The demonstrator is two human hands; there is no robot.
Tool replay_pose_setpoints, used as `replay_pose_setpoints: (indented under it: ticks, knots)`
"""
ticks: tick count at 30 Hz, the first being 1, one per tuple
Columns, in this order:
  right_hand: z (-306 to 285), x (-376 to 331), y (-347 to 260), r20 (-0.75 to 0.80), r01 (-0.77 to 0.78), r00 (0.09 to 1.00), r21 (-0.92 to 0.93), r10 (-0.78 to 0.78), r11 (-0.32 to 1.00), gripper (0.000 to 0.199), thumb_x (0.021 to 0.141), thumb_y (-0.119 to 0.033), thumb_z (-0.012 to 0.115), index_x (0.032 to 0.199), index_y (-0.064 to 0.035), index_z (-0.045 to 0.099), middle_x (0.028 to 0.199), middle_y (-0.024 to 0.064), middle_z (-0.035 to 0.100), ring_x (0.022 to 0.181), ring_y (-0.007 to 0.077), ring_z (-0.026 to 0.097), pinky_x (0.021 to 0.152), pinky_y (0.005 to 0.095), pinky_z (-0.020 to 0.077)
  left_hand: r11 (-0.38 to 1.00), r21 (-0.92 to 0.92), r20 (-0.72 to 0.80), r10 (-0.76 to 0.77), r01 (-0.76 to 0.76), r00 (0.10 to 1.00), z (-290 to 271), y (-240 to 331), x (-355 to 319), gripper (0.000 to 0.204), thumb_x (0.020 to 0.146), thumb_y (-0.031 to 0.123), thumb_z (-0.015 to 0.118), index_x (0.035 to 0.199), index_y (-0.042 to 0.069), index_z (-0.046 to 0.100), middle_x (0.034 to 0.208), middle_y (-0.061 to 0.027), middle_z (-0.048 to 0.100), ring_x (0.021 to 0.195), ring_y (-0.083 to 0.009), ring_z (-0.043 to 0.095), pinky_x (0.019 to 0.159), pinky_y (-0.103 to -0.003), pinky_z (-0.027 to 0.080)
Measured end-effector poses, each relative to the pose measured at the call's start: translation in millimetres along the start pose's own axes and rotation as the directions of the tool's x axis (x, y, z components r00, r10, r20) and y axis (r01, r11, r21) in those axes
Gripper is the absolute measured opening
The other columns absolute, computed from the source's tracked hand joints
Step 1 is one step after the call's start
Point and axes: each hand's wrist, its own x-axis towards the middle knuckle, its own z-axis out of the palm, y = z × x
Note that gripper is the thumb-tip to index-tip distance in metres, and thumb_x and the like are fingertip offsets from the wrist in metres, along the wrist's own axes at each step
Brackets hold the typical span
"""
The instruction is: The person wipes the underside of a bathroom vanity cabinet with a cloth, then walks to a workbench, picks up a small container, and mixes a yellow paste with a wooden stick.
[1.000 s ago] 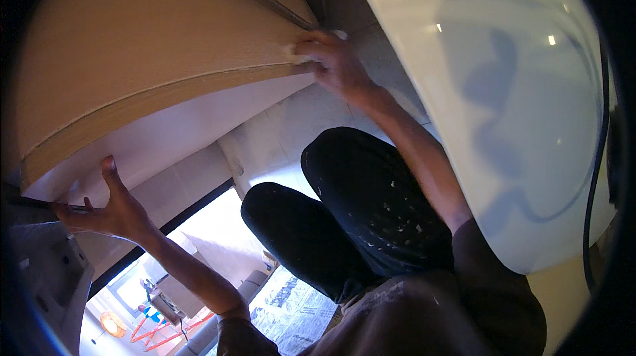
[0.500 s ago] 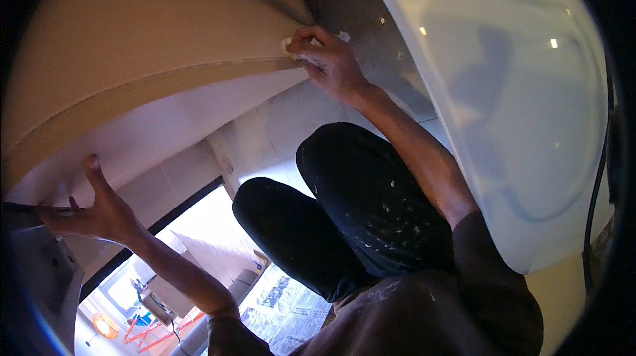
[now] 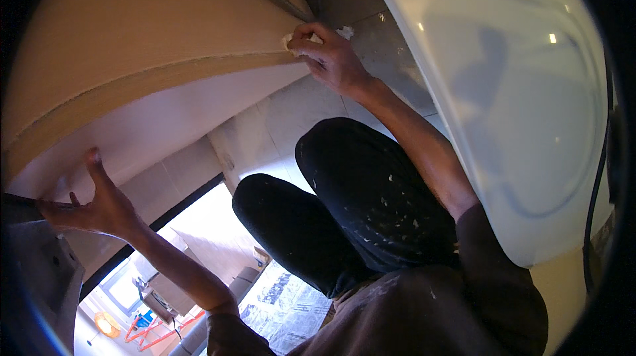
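Observation:
A large tan panel [image 3: 165,18] fills the upper left, with a curved, rough front edge and a smooth pale face [image 3: 159,114] below it. At the panel's far right end, my right hand [image 3: 331,58] pinches a crumpled white cloth or tissue [image 3: 346,32] against the edge. My left hand [image 3: 106,207] is spread at the lower left, thumb up beside the pale face. Its fingertips reach the dark rim of a grey metal-looking box [image 3: 40,250]; whether they press on it I cannot tell.
A glossy white basin [image 3: 517,111] stands close on my right, a black cable [image 3: 596,210] running along it. Grey tiles [image 3: 265,124] lie beyond my bent knees. Through an opening at lower left show printed sheeting [image 3: 285,306], an orange-red frame [image 3: 156,339] and a round lamp [image 3: 106,324].
The view has shifted slightly. My right hand stays at the panel's end with the white cloth or tissue, and my left hand keeps its spread pose.

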Motion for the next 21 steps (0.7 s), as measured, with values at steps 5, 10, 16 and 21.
replay_pose_setpoints:
  ticks: [5,10,16,21]
  knots:
    - [1,-20,22,0.117,-0.165,0.98,0.0,0.164,0.986,0.038,0.073,0.009,0.072,0.106,-0.0086,0.068,0.111,0.0084,0.06,0.1,0.0271,0.066,0.082,0.037,0.0567,1.0,0.012,-0.008,0.018,-0.018,1.0,-2,2,0,0.117,0.063,0.06,0.086,0.146,0.005,0.025,0.138,-0.0197,0.031,0.128,-0.0351,0.042,0.105,-0.057,0.042]
    - [3,-8,14,-0.016,0.036,0.999,-0.018,-0.036,0.999,0.039,0.071,0.01,0.072,0.105,-0.0087,0.067,0.113,0.0091,0.06,0.103,0.0278,0.064,0.082,0.0369,0.0552,0.999,-0.025,-0.025,-0.03,0.03,0.999,0,9,-4,0.117,0.063,0.06,0.086,0.147,0.006,0.025,0.137,-0.019,0.032,0.127,-0.034,0.043,0.105,-0.057,0.043]
    - [2,0,-15,-0.01,0.051,0.999,-0.1,-0.052,0.994,0.039,0.072,0.011,0.072,0.105,-0.0088,0.067,0.11,0.01,0.06,0.1,0.0278,0.064,0.081,0.0374,0.0547,0.999,-0.004,0.012,0.034,-0.034,0.999,-4,-5,2,0.119,0.062,0.063,0.085,0.147,0.006,0.024,0.137,-0.0192,0.031,0.129,-0.0342,0.042,0.105,-0.057,0.042]
    - [7,-21,35,0.021,0.076,0.997,-0.05,-0.075,0.996,0.043,0.072,0.013,0.071,0.108,-0.0089,0.068,0.113,0.0091,0.059,0.103,0.0263,0.064,0.082,0.0372,0.0545,1.0,0.004,-0.007,0.011,-0.011,1.0,-1,4,0,0.119,0.062,0.063,0.085,0.147,0.005,0.025,0.137,-0.0194,0.031,0.133,-0.0341,0.038,0.106,-0.058,0.041]
